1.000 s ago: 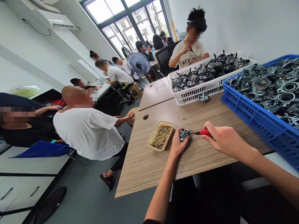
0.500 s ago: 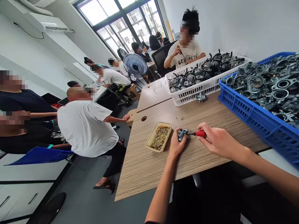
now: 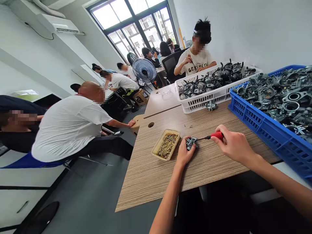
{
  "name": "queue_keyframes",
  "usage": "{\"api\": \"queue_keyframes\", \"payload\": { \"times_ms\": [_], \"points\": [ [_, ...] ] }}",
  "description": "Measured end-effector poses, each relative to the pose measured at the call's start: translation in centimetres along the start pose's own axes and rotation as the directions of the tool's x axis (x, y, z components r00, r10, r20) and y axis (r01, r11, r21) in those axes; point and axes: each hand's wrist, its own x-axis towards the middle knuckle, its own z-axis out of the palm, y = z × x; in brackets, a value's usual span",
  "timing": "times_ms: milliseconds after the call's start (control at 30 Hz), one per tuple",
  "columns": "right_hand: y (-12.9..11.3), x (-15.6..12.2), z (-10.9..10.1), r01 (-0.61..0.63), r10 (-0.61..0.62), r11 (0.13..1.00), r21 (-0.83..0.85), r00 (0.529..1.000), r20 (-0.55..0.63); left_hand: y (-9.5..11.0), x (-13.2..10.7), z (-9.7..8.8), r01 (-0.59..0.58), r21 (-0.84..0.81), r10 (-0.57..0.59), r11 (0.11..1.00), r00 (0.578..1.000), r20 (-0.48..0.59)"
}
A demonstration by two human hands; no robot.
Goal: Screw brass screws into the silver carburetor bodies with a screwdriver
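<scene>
My left hand [image 3: 185,152] is closed around a small grey metal carburetor [image 3: 191,143], holding it on the wood-grain table [image 3: 146,182]. In my right hand [image 3: 235,144] is a screwdriver [image 3: 216,135] with a red handle and a dark shaft. Its shaft points left at the carburetor; whether the tip touches it I cannot tell. Just left of my left hand stands a tan plastic tub [image 3: 159,156] of small brass parts [image 3: 168,144].
A blue crate [image 3: 255,115] of grey carburetors borders the right side. Behind the table's middle is a white crate [image 3: 202,105] of carburetors, with one loose carburetor [image 3: 211,106] before it. A co-worker [image 3: 195,58] sits beyond; another person [image 3: 70,126] sits at left.
My right hand and the screwdriver have shifted slightly right, away from the carburetor. The person in white at left has gone from standing bent over to sitting on the blue chair.
</scene>
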Motion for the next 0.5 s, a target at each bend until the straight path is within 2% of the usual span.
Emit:
{"api": "queue_keyframes", "payload": {
  "times_ms": [133, 200, 300, 500],
  "points": [
    [2.2, 1.0, 0.3, -0.124, 0.134, 0.989, 0.079, 0.979, -0.152, -0.2, 0.3, 0.2, -0.014, -0.027, 0.014, 1.0, 1.0, -0.009],
    [3.4, 1.5, 1.2, -0.134, 0.155, 0.982, 0.135, 0.974, -0.164, -0.2, 0.5, 0.3, -0.024, -0.046, 0.023, 0.999, 1.0, -0.015],
    [5.0, 2.0, 3.1, -0.081, 0.102, 0.98, 0.18, 0.989, -0.11, -0.1, 0.8, 0.4, -0.038, -0.076, 0.035, 0.996, 0.999, -0.04],
    [7.0, 1.8, 7.1, 0.061, -0.058, 0.998, 0.023, 0.99, -0.126, -0.1, 1.1, 0.7, -0.059, -0.116, 0.051, 0.992, 0.996, -0.07]
  ]
}}
